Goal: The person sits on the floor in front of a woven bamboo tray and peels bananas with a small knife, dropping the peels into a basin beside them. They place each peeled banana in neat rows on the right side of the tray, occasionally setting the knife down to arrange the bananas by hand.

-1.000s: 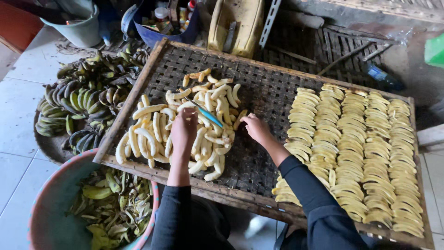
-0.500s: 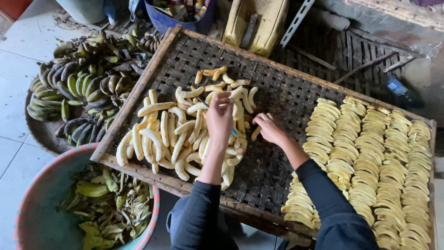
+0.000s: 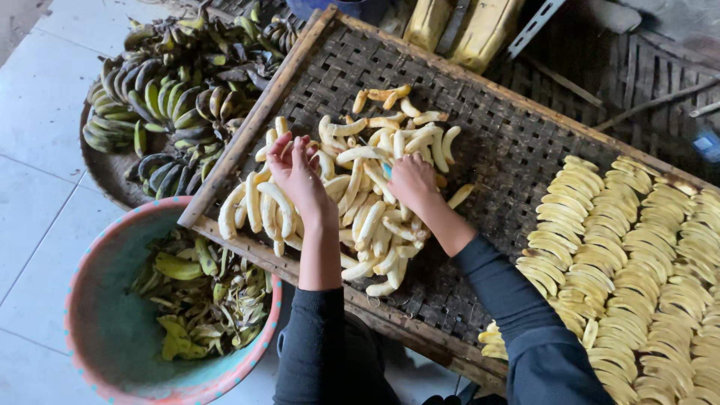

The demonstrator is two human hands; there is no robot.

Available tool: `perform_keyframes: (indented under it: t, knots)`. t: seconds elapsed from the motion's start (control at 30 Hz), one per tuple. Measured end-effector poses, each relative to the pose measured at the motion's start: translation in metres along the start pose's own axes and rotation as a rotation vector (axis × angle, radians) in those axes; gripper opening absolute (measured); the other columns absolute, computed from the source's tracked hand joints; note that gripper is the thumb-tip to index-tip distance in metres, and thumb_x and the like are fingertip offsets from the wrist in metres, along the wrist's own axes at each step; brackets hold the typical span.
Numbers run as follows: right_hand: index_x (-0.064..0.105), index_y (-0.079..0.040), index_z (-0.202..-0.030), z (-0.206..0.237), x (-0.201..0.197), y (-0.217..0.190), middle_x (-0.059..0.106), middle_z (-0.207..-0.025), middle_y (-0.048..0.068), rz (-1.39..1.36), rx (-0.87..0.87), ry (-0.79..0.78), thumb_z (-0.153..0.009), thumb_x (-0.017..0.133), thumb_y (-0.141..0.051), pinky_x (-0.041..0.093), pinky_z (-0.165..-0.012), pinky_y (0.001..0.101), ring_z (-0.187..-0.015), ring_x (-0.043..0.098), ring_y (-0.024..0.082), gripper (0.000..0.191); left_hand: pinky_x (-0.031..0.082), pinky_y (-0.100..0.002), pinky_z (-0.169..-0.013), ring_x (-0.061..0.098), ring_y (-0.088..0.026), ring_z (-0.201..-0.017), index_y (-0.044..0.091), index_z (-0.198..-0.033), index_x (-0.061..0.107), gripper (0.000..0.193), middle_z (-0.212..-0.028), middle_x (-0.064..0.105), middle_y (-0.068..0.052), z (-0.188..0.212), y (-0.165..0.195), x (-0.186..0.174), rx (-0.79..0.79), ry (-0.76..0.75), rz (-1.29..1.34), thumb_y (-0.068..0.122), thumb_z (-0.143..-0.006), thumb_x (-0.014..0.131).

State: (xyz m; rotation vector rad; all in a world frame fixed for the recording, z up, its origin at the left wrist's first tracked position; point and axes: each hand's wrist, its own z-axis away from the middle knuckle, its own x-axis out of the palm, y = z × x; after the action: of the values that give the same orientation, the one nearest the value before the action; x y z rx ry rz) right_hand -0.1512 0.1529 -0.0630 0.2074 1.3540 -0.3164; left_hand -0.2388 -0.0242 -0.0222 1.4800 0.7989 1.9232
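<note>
Both hands have shifted onto the peeled bananas [image 3: 352, 202]: left hand [image 3: 296, 172] open-fingered, right hand [image 3: 411, 180] curled, grip unclear.

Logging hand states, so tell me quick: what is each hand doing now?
Left hand: open, fingers spread over the bananas.
Right hand: curled on bananas; grip unclear.

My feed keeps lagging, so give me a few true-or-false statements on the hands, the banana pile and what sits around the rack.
1. Both hands rest on the pile of peeled bananas. True: left hand, right hand.
2. The basin holds whole unpeeled bananas. False: it holds peels.
3. Sliced banana pieces lie in rows at the right of the woven rack. True.
4. The unpeeled green bananas lie on the rack. False: they lie on a round tray beside it.
</note>
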Motion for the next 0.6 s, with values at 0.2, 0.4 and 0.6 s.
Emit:
perform_keyframes:
  t: [0.2, 0.4, 0.6]
  knots:
    - [0.072, -0.002, -0.104, 0.007, 0.006, 0.004, 0.069, -0.117, 0.019, -0.099, -0.009, 0.179, -0.083, 0.077, -0.033, 0.051, -0.093, 0.0539, -0.115, 0.06, 0.039, 0.037, 0.052, -0.024, -0.073, 0.064, -0.009, -0.082, 0.01, -0.119, 0.055, 0.023, -0.102, 0.067, -0.004, -0.014, 0.046, -0.034, 0.116, 0.067, 0.066, 0.007, -0.098, 0.066]
    - [0.071, -0.011, -0.109, 0.062, -0.012, -0.006, 0.07, -0.109, 0.013, -0.625, -0.315, -0.1, -0.093, 0.072, -0.019, 0.057, -0.082, 0.0417, -0.091, 0.072, 0.029, 0.018, 0.05, -0.023, -0.071, 0.061, -0.009, -0.079, 0.008, -0.12, 0.055, 0.019, -0.101, 0.067, -0.007, 0.001, 0.102, -0.068, 0.224, 0.115, 0.144, 0.007, -0.103, 0.063]
    - [0.071, -0.018, -0.108, 0.099, -0.006, -0.055, 0.065, -0.126, -0.002, -0.401, -0.6, -0.189, -0.08, 0.078, -0.012, 0.057, -0.078, 0.0398, -0.093, 0.071, 0.025, 0.029, 0.05, -0.02, -0.07, 0.06, -0.008, -0.077, 0.009, -0.117, 0.056, 0.018, -0.101, 0.067, -0.005, 0.045, 0.11, -0.06, 0.154, 0.133, 0.226, 0.007, -0.101, 0.062]
